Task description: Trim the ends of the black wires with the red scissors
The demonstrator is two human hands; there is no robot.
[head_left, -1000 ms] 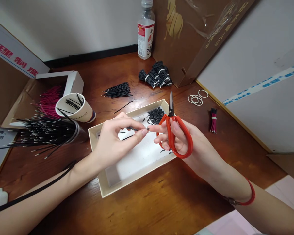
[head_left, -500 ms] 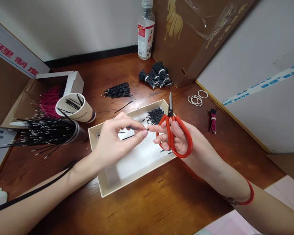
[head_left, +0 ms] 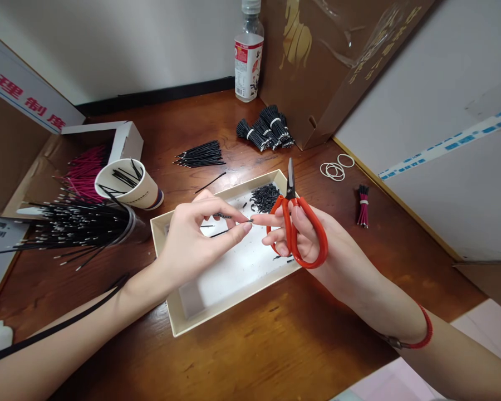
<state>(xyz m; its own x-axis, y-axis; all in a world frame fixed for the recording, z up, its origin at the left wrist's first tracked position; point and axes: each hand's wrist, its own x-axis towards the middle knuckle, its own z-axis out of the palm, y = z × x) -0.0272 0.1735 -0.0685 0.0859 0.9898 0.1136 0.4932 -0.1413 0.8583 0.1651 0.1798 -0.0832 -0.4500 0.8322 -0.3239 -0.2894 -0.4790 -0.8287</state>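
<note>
Between the thumb and forefinger of my left hand (head_left: 211, 225) is pinched a thin black wire (head_left: 222, 215), its small dark end just showing at the fingertips. My right hand (head_left: 303, 231) carries red-handled scissors (head_left: 319, 242), blades together and pointing up. The right forefinger reaches out to the wire end at the left fingertips. Both hands are above a shallow cream box lid (head_left: 234, 328) with a white inside. In its far right corner lies a heap of short black clippings (head_left: 265, 197), with a few loose bits elsewhere in it.
To the left stand a paper cup (head_left: 148, 192) with black wires, a clear cup of black wires (head_left: 87, 220) and pink wires (head_left: 83, 172). Behind lie loose black wires (head_left: 200, 154), banded bundles (head_left: 271, 128) and a bottle (head_left: 249, 61). Rubber bands (head_left: 334, 169) and a pink bundle (head_left: 363, 206) lie right.
Hardly anything differs. The fingers of my left hand have shifted very slightly around the wire; my right hand and the scissors stay in place.
</note>
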